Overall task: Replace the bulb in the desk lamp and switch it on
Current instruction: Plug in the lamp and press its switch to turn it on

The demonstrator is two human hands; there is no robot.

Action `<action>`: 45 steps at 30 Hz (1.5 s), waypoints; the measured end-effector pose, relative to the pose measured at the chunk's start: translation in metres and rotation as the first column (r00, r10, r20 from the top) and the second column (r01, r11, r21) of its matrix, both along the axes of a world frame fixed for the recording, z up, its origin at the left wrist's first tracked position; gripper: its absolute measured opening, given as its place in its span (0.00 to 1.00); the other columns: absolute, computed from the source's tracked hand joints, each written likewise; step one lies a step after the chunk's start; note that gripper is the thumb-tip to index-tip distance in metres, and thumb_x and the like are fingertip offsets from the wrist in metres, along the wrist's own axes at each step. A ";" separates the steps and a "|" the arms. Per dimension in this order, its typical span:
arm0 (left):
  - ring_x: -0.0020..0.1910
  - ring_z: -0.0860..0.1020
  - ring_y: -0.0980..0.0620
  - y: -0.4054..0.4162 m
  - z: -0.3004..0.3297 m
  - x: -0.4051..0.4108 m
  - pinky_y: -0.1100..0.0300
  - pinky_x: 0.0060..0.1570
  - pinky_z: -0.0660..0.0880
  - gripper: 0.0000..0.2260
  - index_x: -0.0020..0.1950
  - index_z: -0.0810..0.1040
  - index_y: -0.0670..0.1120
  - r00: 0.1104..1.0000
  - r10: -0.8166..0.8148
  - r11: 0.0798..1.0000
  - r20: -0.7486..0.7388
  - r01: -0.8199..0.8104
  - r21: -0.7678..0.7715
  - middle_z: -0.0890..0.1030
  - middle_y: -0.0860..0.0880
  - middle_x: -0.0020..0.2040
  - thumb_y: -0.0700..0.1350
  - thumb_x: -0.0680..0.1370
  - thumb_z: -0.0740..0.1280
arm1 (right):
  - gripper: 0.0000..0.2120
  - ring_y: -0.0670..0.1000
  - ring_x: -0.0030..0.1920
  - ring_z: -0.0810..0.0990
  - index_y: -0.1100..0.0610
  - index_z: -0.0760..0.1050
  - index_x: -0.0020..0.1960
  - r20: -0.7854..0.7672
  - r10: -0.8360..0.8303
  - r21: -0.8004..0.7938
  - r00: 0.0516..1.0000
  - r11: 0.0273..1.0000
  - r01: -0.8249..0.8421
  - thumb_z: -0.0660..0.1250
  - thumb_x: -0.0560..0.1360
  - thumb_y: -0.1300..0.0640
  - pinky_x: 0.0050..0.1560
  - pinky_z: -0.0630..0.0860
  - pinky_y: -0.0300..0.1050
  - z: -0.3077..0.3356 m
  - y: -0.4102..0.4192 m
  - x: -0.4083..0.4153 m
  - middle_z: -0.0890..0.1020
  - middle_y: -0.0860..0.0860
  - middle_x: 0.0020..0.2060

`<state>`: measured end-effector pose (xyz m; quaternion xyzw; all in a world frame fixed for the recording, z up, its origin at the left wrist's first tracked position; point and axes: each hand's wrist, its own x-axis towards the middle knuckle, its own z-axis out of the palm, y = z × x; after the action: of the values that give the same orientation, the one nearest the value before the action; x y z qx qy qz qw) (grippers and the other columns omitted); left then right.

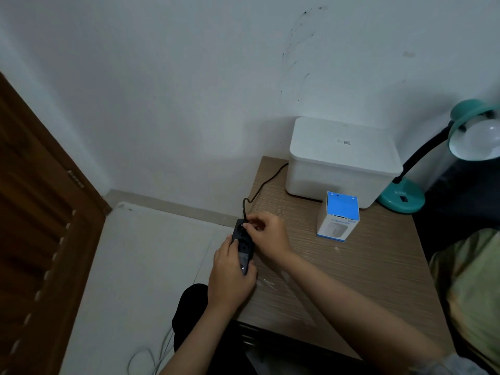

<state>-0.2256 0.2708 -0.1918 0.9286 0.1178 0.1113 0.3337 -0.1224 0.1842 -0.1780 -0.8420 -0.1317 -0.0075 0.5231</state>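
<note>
- Here, at the lower centre of the frame, the left hand [230, 277] has its grip clenched around a black power strip [242, 246] at the counter [351, 269] edge.
- The right hand [266, 234] pinches a plug at the strip's upper end; its grip is clenched on the plug of the black cord [266, 182], which runs up the counter behind the white lidded box [343, 161].
- The teal desk lamp [422, 180] stands at the right edge of the frame, a white bulb [483, 138] seated in its shade, unlit.
- A blue-and-white bulb carton [338, 216] stands upright just in front of the white box.
</note>
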 end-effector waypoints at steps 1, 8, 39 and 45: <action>0.67 0.67 0.45 0.000 0.000 0.000 0.56 0.62 0.68 0.27 0.68 0.67 0.40 1.000 0.003 1.000 0.001 -0.003 -0.002 0.68 0.43 0.71 0.46 0.72 0.69 | 0.08 0.45 0.41 0.80 0.59 0.81 0.50 0.001 -0.004 0.005 1.000 1.000 0.004 0.72 0.71 0.61 0.43 0.74 0.30 0.000 0.000 0.000 0.82 0.50 0.42; 0.67 0.67 0.45 0.000 0.000 0.000 0.57 0.62 0.68 0.27 0.68 0.67 0.40 1.000 0.004 1.000 0.004 -0.004 -0.001 0.68 0.43 0.70 0.45 0.71 0.69 | 0.07 0.44 0.37 0.78 0.60 0.81 0.48 0.032 0.013 -0.028 0.999 1.000 -0.012 0.72 0.71 0.60 0.39 0.73 0.28 0.003 0.000 -0.001 0.82 0.50 0.40; 0.67 0.67 0.46 0.000 0.002 -0.001 0.58 0.62 0.67 0.26 0.67 0.68 0.40 1.000 0.000 1.000 0.004 0.000 0.003 0.68 0.43 0.70 0.45 0.71 0.69 | 0.08 0.43 0.39 0.77 0.57 0.83 0.48 -0.009 -0.040 -0.129 0.999 0.991 0.039 0.73 0.69 0.56 0.38 0.68 0.27 -0.009 -0.004 -0.003 0.86 0.51 0.43; 0.65 0.70 0.42 0.003 0.000 0.002 0.55 0.61 0.68 0.26 0.66 0.68 0.39 0.999 -0.029 0.999 -0.037 0.030 0.035 0.71 0.41 0.68 0.45 0.71 0.69 | 0.09 0.44 0.45 0.81 0.56 0.82 0.52 -0.102 0.037 -0.028 0.994 0.999 -0.040 0.70 0.72 0.59 0.48 0.78 0.38 -0.007 -0.022 -0.012 0.86 0.52 0.48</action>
<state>-0.2233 0.2739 -0.1919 0.9378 0.1083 0.0917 0.3167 -0.1347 0.1624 -0.1848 -0.8465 -0.1212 0.0473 0.5163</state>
